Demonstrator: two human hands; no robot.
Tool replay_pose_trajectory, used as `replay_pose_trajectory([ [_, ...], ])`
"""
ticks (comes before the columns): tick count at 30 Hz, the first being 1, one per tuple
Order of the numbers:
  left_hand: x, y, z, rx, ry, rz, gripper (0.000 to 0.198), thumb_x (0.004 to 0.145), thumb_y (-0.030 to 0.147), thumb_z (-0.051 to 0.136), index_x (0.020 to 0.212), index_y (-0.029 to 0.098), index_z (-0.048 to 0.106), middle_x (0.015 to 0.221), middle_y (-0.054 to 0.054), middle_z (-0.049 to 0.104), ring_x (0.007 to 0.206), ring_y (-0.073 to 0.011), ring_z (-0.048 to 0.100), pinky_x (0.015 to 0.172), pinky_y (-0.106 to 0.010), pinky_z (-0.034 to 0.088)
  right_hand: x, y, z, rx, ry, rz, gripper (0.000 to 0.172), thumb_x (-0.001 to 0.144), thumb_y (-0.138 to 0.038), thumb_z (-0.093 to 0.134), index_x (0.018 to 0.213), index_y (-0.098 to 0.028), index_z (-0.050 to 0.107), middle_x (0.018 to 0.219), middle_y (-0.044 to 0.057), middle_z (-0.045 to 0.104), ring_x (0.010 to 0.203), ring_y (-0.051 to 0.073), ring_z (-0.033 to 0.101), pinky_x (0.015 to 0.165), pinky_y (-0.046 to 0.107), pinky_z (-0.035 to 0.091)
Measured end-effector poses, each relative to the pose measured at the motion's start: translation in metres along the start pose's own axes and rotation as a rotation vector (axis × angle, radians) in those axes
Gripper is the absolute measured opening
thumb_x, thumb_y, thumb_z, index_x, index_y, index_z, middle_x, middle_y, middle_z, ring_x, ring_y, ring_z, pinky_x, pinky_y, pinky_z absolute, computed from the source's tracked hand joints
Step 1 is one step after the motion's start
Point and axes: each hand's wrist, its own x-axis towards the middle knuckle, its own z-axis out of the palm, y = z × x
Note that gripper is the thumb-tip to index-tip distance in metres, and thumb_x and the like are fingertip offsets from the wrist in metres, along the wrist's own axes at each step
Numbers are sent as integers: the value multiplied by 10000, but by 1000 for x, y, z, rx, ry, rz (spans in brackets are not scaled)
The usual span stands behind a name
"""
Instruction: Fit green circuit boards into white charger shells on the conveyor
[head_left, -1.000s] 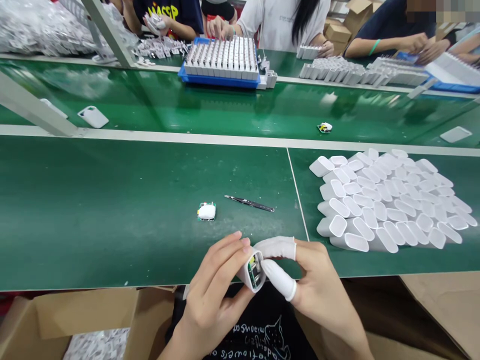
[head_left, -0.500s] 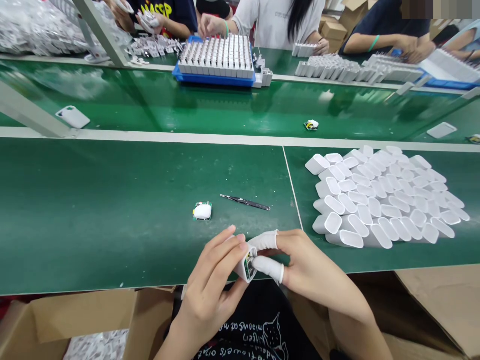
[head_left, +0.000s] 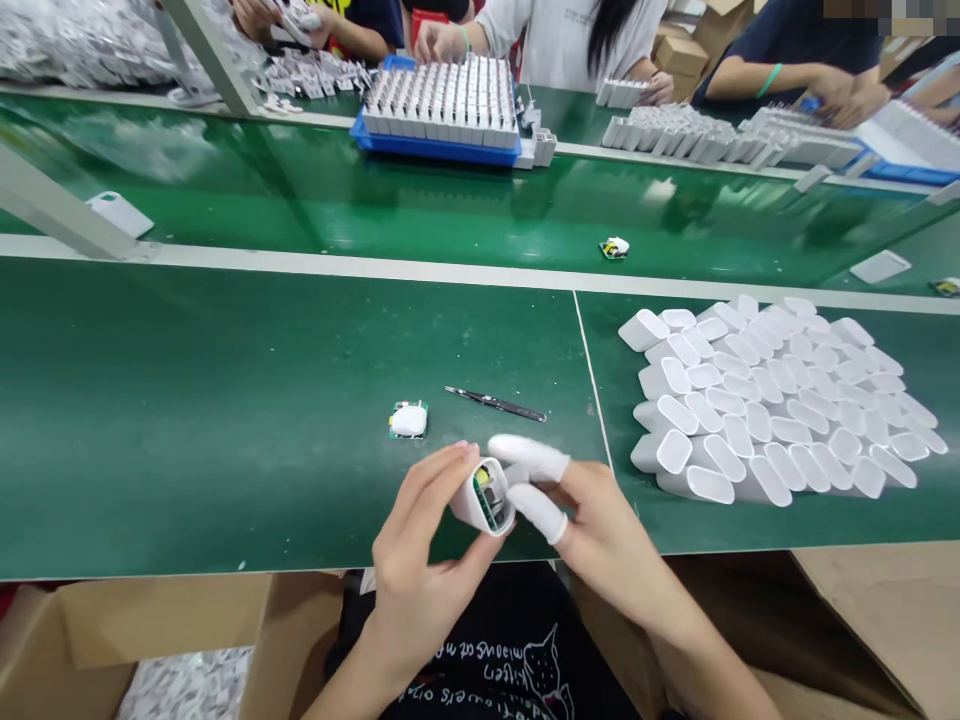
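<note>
A white oval housing (head_left: 466,505) is held in my left hand (head_left: 424,540), its open end facing me with a green circuit board and a yellow part inside. My right hand (head_left: 555,490), with white covers on thumb and fingers, is at the housing's right rim; its fingers are apart, and a small pale piece shows between them, too unclear to name. Behind my hands a loose circuit board with a white top (head_left: 409,420) lies on the green table. Black tweezers (head_left: 496,403) lie to its right.
Many white housings (head_left: 772,400) stand packed at the right of the table (head_left: 187,420). Beyond a pale rail is a green belt (head_left: 420,220) with loose parts. People work across it beside a blue tray (head_left: 439,150). Cardboard boxes (head_left: 165,620) sit below the front edge.
My left fingers have drawn back from the housing's top, and its opening has turned more toward view. The right fingers have spread and moved slightly off the opening. The view has shifted slightly.
</note>
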Motion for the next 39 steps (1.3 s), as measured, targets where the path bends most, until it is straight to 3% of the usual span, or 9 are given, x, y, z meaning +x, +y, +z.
replay_pose_trajectory([
  [3, 1, 4, -1, 12, 73, -24, 435, 781, 81, 696, 1192, 146, 570, 1110, -75, 597, 1058, -174, 589, 883, -290, 561, -11, 5, 19, 28, 187, -150, 473, 836, -176, 689, 1273, -296, 556, 1263, 49, 636, 1077, 192, 650, 895, 321, 554],
  [6, 3, 9, 0, 100, 133, 39, 398, 780, 84, 692, 1157, 144, 580, 1068, -77, 563, 1001, -171, 575, 817, -285, 566, -16, 10, 37, 255, 309, -183, 337, 819, -147, 687, 1109, -317, 658, 1211, 23, 665, 1077, 198, 652, 872, 317, 571],
  [8, 6, 11, 1, 76, 134, 85, 444, 781, 72, 684, 1199, 137, 546, 1083, -92, 574, 1019, -190, 581, 822, -319, 574, -13, 11, 43, 584, 362, -28, 213, 811, -234, 705, 1011, -308, 687, 1070, 13, 714, 948, 194, 698, 803, 312, 598],
  [11, 12, 13, -1, -34, 104, 153, 502, 777, 53, 681, 1240, 126, 503, 1101, -104, 622, 1063, -220, 605, 873, -382, 578, -5, 10, 42, 978, 338, 290, 253, 743, -386, 744, 966, -285, 678, 987, 22, 731, 843, 216, 713, 741, 350, 614],
  [17, 21, 15, -14, 9, 75, 206, 415, 761, 6, 685, 1152, 66, 558, 1072, -114, 667, 1162, -236, 596, 967, -378, 561, 5, 10, 38, 1229, 131, 509, 305, 639, -343, 801, 880, -245, 642, 865, 14, 728, 839, 235, 707, 724, 364, 607],
  [28, 26, 3, -31, -40, 159, 155, 378, 747, -11, 701, 1099, 65, 587, 1045, -79, 661, 1179, -212, 589, 999, -351, 544, 29, -7, 38, 1149, -17, 489, 256, 672, -304, 789, 865, -253, 629, 739, -44, 693, 650, 158, 694, 565, 254, 592],
  [32, 27, 1, -37, -44, 160, 138, 376, 757, 7, 697, 1108, 81, 582, 1028, -77, 673, 1173, -225, 594, 986, -381, 556, 37, -8, 43, 1013, 32, 531, 291, 604, -320, 810, 823, -247, 633, 753, -30, 700, 558, 130, 653, 481, 219, 561],
  [36, 26, -12, -35, -37, 134, 93, 379, 792, 56, 681, 1151, 95, 568, 1078, -99, 685, 1181, -244, 588, 970, -427, 564, 41, -3, 41, 854, 73, 452, 216, 678, -364, 768, 856, -280, 678, 733, -25, 717, 645, 158, 692, 583, 268, 601],
  [39, 22, -24, -39, 46, 64, 20, 388, 809, 94, 680, 1183, 119, 578, 1147, -103, 675, 1220, -267, 561, 992, -466, 545, 27, -4, 27, 491, 154, 261, 182, 775, -332, 720, 955, -312, 698, 1015, 13, 738, 982, 222, 692, 844, 402, 590],
])
